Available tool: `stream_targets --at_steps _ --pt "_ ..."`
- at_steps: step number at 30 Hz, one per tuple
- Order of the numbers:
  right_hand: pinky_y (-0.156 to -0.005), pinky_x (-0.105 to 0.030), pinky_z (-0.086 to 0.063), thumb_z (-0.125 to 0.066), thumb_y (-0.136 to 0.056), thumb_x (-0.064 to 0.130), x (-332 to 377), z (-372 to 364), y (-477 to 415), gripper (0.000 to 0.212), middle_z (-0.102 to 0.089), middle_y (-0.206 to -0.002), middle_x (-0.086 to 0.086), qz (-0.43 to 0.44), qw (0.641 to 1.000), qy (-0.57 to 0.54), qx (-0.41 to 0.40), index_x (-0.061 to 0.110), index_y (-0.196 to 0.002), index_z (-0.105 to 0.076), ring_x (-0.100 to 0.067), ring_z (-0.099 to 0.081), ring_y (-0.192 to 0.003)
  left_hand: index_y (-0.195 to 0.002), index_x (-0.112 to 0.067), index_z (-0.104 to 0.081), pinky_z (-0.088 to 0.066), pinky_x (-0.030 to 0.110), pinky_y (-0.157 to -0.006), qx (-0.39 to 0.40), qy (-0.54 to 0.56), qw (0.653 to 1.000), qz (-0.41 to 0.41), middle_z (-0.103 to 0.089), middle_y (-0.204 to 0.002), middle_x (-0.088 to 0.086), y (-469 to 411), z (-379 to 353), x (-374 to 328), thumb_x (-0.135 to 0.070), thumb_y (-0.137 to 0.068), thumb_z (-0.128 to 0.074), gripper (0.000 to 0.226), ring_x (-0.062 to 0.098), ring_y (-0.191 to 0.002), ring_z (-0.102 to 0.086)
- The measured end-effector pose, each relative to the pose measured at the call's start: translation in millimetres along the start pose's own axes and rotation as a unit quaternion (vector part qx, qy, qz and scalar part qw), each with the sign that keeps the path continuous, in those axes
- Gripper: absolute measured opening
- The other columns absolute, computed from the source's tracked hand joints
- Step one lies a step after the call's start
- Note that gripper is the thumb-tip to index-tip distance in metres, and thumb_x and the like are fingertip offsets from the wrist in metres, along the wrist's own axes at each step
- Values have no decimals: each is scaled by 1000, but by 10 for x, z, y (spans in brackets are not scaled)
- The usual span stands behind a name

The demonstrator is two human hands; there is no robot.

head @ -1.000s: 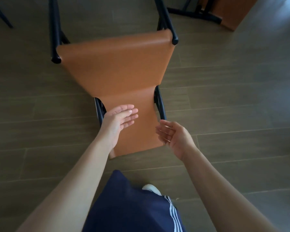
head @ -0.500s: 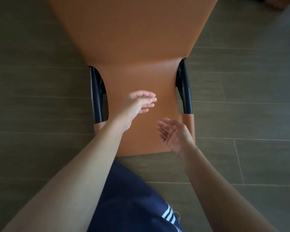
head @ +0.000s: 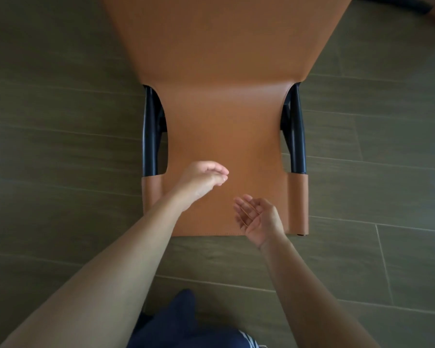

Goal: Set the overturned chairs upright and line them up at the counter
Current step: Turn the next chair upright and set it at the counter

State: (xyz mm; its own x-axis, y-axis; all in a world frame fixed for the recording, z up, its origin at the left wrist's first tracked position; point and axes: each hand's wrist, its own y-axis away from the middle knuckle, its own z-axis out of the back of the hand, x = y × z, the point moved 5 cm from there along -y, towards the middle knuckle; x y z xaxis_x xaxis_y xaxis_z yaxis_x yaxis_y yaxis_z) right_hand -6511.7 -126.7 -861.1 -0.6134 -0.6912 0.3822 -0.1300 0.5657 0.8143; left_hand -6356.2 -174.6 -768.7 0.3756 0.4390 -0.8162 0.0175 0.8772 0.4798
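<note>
An orange leather chair (head: 224,96) with a black metal frame lies overturned on the floor, its backrest end nearest me and its seat running off the top of the view. My left hand (head: 204,178) hovers over the left part of the backrest, fingers loosely curled, holding nothing. My right hand (head: 258,218) hangs palm-up over the backrest's lower right, fingers relaxed and empty. Whether either hand touches the leather is unclear.
Dark wood-look floor planks (head: 60,121) surround the chair on both sides. A black frame piece of another chair (head: 399,3) shows at the top right corner. My dark blue shorts (head: 186,327) fill the bottom centre.
The view has closed in on the chair, which now fills the top of the frame. Both hands have come lower over the backrest, still holding nothing.
</note>
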Motion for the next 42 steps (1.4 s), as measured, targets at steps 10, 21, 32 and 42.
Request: stream_targets --at_steps 10,21,32,42 --pt "-73 -33 -50 -41 -98 17 -255 255 -119 26 -73 -95 -11 -33 998 -22 -44 5 -103 -63 -24 -67 -91 -104 -17 -70 -55 32 -89 12 93 994 49 -75 -101 -3 90 -112 262 -10 -92 -59 17 12 -93 -71" --pt "-73 -36 -51 -34 -101 22 -717 528 -277 34 -70 -99 -16 -107 986 -76 -100 1 -104 -61 -30 -66 -91 -107 -13 -69 -54 35 -90 -25 164 983 77 -76 -99 1 101 38 504 -7 -93 -57 20 16 -93 -72" --pt "-84 -37 -48 -50 -99 15 -853 468 -360 22 -61 -103 -17 -99 976 -63 -185 0 -113 -57 -31 -61 -101 -105 -14 -70 -55 35 -90 -44 113 989 88 -75 -99 0 167 143 622 -3 -95 -53 22 14 -92 -72" --pt "-117 -36 -30 -36 -105 9 -800 277 -350 41 -30 -158 -13 -86 974 -143 -153 2 -144 -41 -26 -22 -148 -106 -12 -68 -56 31 -84 -74 92 989 91 -74 -101 2 331 271 709 0 -97 -47 26 15 -92 -71"
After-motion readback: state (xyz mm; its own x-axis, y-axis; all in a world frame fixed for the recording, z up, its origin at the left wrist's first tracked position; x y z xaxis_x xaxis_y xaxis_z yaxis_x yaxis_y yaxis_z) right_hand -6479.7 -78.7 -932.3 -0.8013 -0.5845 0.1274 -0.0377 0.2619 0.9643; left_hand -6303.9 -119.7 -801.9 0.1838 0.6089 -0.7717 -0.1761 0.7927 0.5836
